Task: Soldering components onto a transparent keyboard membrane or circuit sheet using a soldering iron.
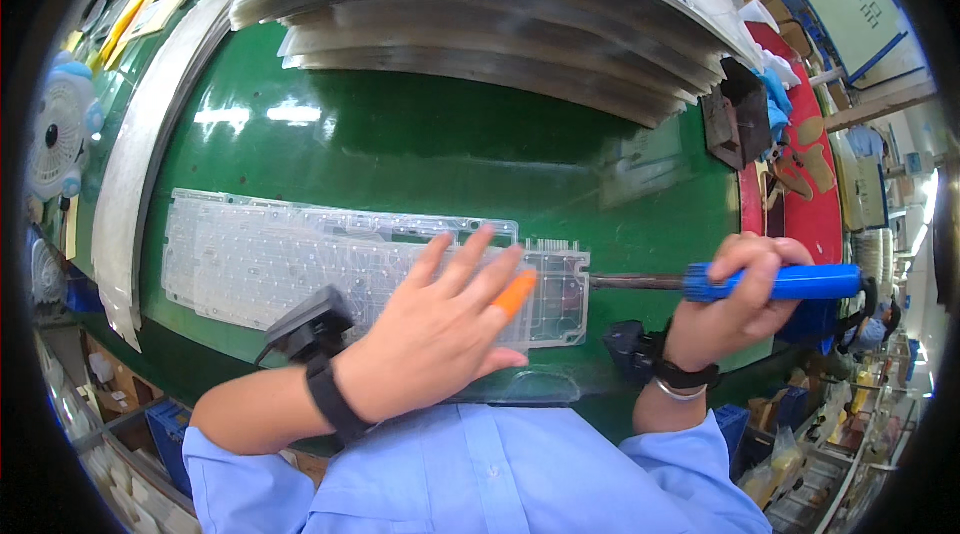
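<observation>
Your left hand (440,324) lies flat, fingers spread, on the right part of a clear plastic keyboard membrane sheet (300,264) that stretches left to right across the green worktop (420,149). An orange finger cot (515,292) covers the tip of one finger of that hand, and a black wrist-worn device (315,334) sits strapped just behind the hand, its body raised over the near edge of the sheet.

Your right hand (735,299) is clenched around the blue handle of a soldering iron (770,283), held level, its dark metal shaft (635,281) pointing left with the tip at the right edge of the sheet. A black band and a thin metal bracelet ring that wrist, and a second black device (630,346) sits just left of it.

At the far side of the worktop, stacks of thin grey sheets (480,24) fan out in overlapping layers. A long pale strip (135,164) curves along the worktop's left edge, with a small white fan (60,129) beyond it. To the right, a dark block (738,119) rests near a red surface (815,214). Your light blue sleeves fill the near edge.
</observation>
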The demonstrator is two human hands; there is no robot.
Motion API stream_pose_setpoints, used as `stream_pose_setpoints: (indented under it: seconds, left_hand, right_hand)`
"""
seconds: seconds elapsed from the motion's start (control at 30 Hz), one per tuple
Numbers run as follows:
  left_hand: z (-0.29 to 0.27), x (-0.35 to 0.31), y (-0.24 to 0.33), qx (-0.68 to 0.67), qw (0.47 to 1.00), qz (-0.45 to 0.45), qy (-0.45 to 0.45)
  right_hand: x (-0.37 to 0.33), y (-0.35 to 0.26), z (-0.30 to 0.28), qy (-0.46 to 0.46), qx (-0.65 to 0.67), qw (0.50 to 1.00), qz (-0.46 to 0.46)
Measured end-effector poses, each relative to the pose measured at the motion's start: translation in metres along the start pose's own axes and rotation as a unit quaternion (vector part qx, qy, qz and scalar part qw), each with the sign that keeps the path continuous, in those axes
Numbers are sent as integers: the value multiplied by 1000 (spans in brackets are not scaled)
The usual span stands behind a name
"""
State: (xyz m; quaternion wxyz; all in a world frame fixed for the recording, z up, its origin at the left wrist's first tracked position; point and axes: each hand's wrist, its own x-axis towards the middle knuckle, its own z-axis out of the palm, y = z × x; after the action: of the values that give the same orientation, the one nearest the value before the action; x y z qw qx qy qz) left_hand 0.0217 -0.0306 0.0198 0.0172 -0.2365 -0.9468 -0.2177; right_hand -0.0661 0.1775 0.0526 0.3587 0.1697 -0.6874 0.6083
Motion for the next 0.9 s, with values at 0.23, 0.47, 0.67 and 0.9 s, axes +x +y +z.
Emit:
stream_pose_setpoints:
  seconds: [0.23,0.47,0.67,0.9]
  left_hand:
    - [27,28,0,7,997,65,-30]
    - [25,37,19,187,969,160,-24]
    - [24,33,22,189,971,139,-40]
    - [2,-28,-9,158,986,-39,-31]
  right_hand:
    - [15,12,-28,42,-12,999,-12]
    - [14,26,-34,91,-5,995,32]
    - [13,29,-36,97,-12,994,52]
    - [15,27,-40,105,-3,993,46]
